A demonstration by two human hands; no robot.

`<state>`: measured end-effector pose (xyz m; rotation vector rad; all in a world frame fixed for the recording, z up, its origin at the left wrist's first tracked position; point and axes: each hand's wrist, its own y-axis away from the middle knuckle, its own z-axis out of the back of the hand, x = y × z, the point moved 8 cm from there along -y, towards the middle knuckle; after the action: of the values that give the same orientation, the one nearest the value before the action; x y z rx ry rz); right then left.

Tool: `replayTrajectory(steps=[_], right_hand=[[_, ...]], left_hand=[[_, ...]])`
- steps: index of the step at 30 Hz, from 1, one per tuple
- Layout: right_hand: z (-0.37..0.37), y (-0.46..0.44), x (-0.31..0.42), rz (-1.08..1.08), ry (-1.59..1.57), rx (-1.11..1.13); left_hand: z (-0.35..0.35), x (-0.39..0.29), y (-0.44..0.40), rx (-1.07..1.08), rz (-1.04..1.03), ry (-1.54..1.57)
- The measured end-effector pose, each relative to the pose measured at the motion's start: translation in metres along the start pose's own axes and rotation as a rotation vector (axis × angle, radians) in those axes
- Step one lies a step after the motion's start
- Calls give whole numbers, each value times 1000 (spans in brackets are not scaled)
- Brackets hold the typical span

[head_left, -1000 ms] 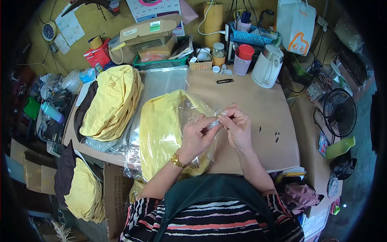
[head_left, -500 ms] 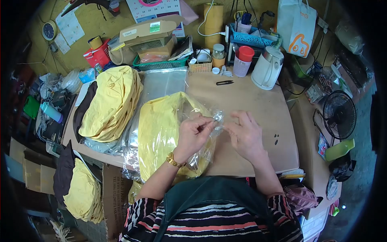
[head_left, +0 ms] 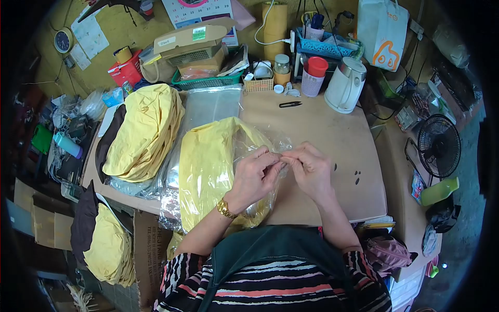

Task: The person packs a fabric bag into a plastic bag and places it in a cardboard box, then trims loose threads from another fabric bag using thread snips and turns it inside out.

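Observation:
Yellow folded fabric (head_left: 202,166) lies inside a clear plastic bag (head_left: 262,200) on the table in front of me. My left hand (head_left: 255,176) is closed, pinching the bag's gathered right end. Against its fingertips, my right hand (head_left: 310,170) is also closed in a pinch on the same bit of plastic. Whether something small sits between the fingertips is hidden. To the left, a tall stack of yellow fabric pieces (head_left: 143,135) rests near flat clear bags (head_left: 210,106).
Small thread snips (head_left: 290,104) lie toward the back of the table (head_left: 312,122). A white kettle (head_left: 345,86) stands at the back right. Several small dark pieces (head_left: 357,177) lie on the right. More yellow fabric (head_left: 109,249) sits lower left beside a cardboard box (head_left: 147,255).
My right hand has moved left, and its spread fingers have closed into a pinch meeting my left fingertips at the bag's end. Another dark piece now shows beside my right hand.

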<state>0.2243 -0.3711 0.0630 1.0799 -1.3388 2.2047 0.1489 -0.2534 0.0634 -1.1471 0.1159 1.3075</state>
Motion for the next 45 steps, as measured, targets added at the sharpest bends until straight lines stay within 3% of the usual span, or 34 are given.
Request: replayTrajectory(steps=[1,4,7,10,14,16,19,21,22,24,28,30,31,34,37,39,40,41,42,43,45], right_hand=[[-2,-1,14,99,160,39],[1,-4,21,17,170,190],[5,-5,21,82,222,200],[5,-2,32,197,282,107],[7,3,7,74,157,104],[-18,16,-44,-541,-699,382],[-16,19,-50,-696,-973,341],[-15,16,-49,-685,-961,333],[-15,17,-48,-680,-951,328],[-18,16,-42,-706,-948,324],[-9,9,-43,-618,-757,301],[-2,5,-45,-565,-574,274],[3,1,-45,-510,-392,250],[19,-6,-56,-512,-277,139],[13,-11,-37,-424,-386,150],[15,-16,-39,-307,-476,30],[22,-16,-41,-185,-567,-99],[18,-13,-50,-185,-568,-94],[16,-6,-72,-316,-572,-144],[12,6,-101,-450,-575,-197],[-44,58,-166,-741,-847,32]], left_hand=[[2,0,-1,-1,-1,-1],[3,0,-2,25,41,54],[4,-14,-3,56,-31,123],[4,-14,-3,20,6,-23],[3,-1,-1,48,4,7],[1,-7,-3,81,-5,43],[10,-21,-7,1,76,16],[19,-43,-7,-88,-139,-122],[15,-37,-7,-87,-136,-124],[7,-33,-4,-149,-322,-61],[9,-30,-5,-148,-327,65],[9,-17,-4,-134,-104,107],[11,-15,-3,-135,-102,107],[27,-22,-3,-247,-230,-10],[27,-29,-14,-275,-227,-131],[-12,-3,-30,158,-1,-201],[-13,7,-50,231,91,-224],[3,4,-77,116,82,-68],[22,-1,-107,1,68,87],[43,-11,-134,-100,101,447],[105,-53,-168,-268,-138,575]])
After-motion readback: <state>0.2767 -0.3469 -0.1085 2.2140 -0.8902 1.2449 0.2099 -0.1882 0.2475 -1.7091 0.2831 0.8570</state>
